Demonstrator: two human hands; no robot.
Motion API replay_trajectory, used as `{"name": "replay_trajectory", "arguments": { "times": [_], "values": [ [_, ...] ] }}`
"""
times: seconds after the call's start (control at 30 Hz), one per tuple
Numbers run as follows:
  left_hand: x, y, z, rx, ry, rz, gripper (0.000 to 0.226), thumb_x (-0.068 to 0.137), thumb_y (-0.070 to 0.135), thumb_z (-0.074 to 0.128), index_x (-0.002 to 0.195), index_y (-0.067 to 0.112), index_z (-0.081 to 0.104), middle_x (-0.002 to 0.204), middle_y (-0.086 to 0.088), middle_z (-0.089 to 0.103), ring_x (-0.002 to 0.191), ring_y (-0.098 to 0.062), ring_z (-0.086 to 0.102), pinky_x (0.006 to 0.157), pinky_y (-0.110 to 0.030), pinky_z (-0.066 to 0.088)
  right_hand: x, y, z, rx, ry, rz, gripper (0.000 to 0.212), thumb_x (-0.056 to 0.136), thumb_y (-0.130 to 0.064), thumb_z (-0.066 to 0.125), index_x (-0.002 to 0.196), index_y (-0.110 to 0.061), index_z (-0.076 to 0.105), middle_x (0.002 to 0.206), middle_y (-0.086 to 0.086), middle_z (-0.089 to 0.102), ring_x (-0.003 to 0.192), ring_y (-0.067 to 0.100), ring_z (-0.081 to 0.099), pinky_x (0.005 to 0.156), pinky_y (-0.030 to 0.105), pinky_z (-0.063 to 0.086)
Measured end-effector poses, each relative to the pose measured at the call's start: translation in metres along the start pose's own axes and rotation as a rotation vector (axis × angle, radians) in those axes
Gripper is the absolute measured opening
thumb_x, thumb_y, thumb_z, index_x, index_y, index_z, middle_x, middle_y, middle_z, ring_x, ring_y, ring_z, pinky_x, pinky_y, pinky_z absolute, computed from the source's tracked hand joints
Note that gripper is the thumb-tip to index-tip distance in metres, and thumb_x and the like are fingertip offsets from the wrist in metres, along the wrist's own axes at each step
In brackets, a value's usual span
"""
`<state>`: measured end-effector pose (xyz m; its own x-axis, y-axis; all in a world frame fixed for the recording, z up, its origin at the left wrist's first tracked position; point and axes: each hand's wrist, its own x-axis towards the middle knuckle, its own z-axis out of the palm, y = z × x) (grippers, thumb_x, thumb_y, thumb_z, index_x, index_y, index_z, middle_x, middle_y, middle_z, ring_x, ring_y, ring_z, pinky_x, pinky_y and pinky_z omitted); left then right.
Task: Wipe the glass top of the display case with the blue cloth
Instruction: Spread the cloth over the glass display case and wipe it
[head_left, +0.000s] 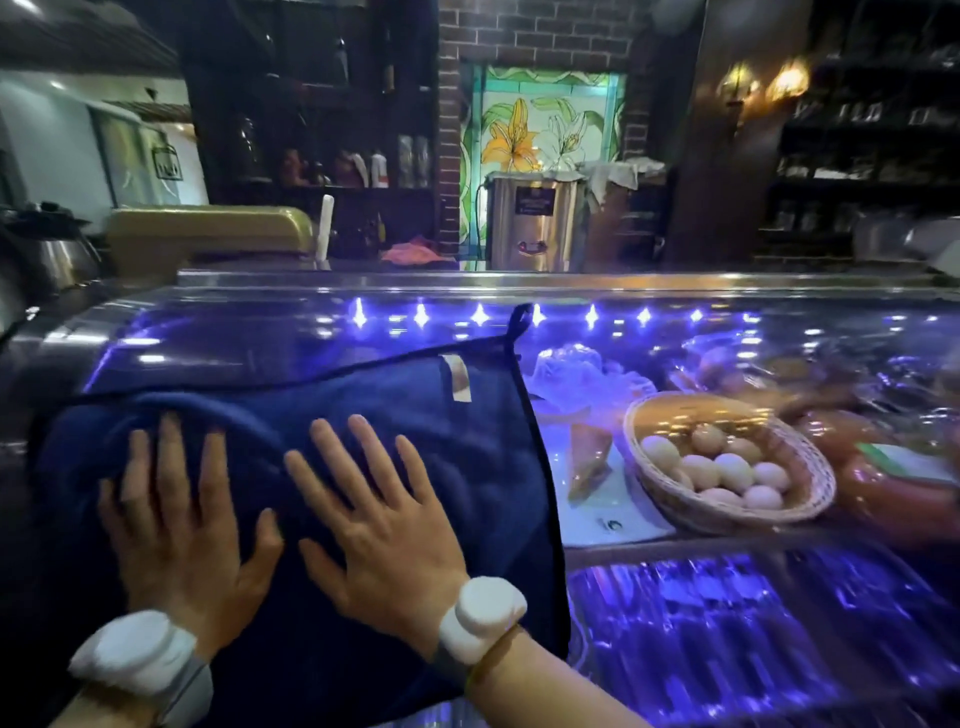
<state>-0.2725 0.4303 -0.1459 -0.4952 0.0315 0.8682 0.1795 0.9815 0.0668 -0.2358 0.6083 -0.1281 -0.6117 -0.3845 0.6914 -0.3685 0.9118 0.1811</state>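
Observation:
A large dark blue cloth (467, 467) lies spread over the left half of the curved glass top (727, 332) of the display case. It has a white tag and a small loop at its far right corner. My left hand (176, 525) presses flat on the cloth, fingers spread. Beside it, my right hand (374, 525) also lies flat on the cloth, palm down and fingers apart. Each wrist carries a white band. The glass under the cloth is hidden.
Under the glass sit a wicker basket of eggs (727, 467), wrapped sandwiches (587, 457) and other packed food, lit by blue lights. Behind the case stand a gold machine (208, 234), a steel urn (530, 223) and dark shelves with bottles.

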Motion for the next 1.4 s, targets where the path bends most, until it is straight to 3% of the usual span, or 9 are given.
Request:
{"name": "replay_trajectory", "arguments": {
  "times": [0.23,0.47,0.63,0.8,1.0,1.13,1.23,1.4],
  "values": [
    [0.026,0.103,0.000,0.031,-0.024,0.107,0.076,0.082,0.047,0.036,0.146,0.007,0.029,0.156,-0.026,0.023,0.143,-0.045,0.020,0.112,-0.063,0.013,-0.034,0.089,-0.039,-0.033,0.048,0.156,0.072,0.086,-0.051,0.046,0.151,-0.032,0.022,0.163,-0.002,0.017,0.151,0.023,0.009,0.119,0.044,0.006],
    [0.024,0.289,0.004,-0.068,-0.086,0.209,0.085,0.075,0.049,0.043,0.149,0.011,0.023,0.159,-0.022,0.016,0.147,-0.041,0.010,0.115,-0.062,0.004,-0.130,0.225,-0.079,-0.145,0.109,0.324,0.070,0.087,-0.050,0.047,0.151,-0.030,0.025,0.162,0.002,0.021,0.150,0.025,0.012,0.118,0.046,0.011],
    [0.013,0.411,0.000,-0.131,-0.189,0.433,0.092,0.068,0.047,0.047,0.148,0.008,0.026,0.157,-0.024,0.022,0.146,-0.044,0.012,0.114,-0.066,0.005,-0.205,0.287,-0.089,-0.152,0.146,0.421,0.062,0.093,-0.040,0.034,0.152,-0.025,0.020,0.160,0.005,0.020,0.149,0.028,0.012,0.117,0.047,0.016],
    [0.019,0.479,-0.006,-0.221,-0.274,0.590,0.084,0.075,0.049,0.044,0.148,0.011,0.027,0.159,-0.020,0.020,0.148,-0.040,0.012,0.114,-0.065,0.007,-0.245,0.342,-0.111,-0.163,0.130,0.544,0.064,0.092,-0.042,0.034,0.150,-0.017,0.020,0.157,0.017,0.023,0.146,0.038,0.018,0.116,0.054,0.019],
    [0.085,0.510,0.001,-0.324,-0.282,0.510,0.069,0.081,0.047,0.034,0.142,0.016,0.039,0.151,-0.012,0.041,0.140,-0.036,0.034,0.111,-0.063,0.019,-0.188,0.384,-0.148,-0.205,0.066,0.608,0.067,0.090,-0.045,0.025,0.150,-0.016,0.027,0.159,0.012,0.024,0.148,0.034,0.017,0.117,0.054,0.016],
    [0.141,0.507,0.017,-0.354,-0.444,0.383,0.071,0.079,0.054,0.015,0.135,0.023,0.045,0.147,-0.005,0.047,0.135,-0.031,0.039,0.107,-0.061,0.020,-0.130,0.409,-0.168,-0.199,-0.070,0.657,0.072,0.085,-0.058,0.013,0.149,-0.028,0.027,0.160,0.001,0.027,0.148,0.025,0.018,0.117,0.049,0.014],
    [0.174,0.482,0.030,-0.353,-0.560,0.322,0.072,0.076,0.061,0.011,0.128,0.029,0.048,0.144,0.000,0.049,0.133,-0.029,0.040,0.105,-0.056,0.024,-0.090,0.422,-0.166,-0.157,-0.186,0.669,0.065,0.091,-0.060,0.023,0.147,-0.029,0.032,0.159,0.000,0.029,0.147,0.025,0.021,0.117,0.050,0.016],
    [0.194,0.414,0.028,-0.247,-0.671,0.248,0.068,0.083,0.063,0.016,0.139,0.034,0.041,0.152,0.003,0.041,0.136,-0.029,0.037,0.109,-0.051,0.025,-0.029,0.405,-0.149,-0.049,-0.290,0.529,0.059,0.091,-0.060,0.027,0.139,-0.030,0.042,0.152,-0.003,0.041,0.140,0.022,0.034,0.110,0.052,0.024]
  ]
}}
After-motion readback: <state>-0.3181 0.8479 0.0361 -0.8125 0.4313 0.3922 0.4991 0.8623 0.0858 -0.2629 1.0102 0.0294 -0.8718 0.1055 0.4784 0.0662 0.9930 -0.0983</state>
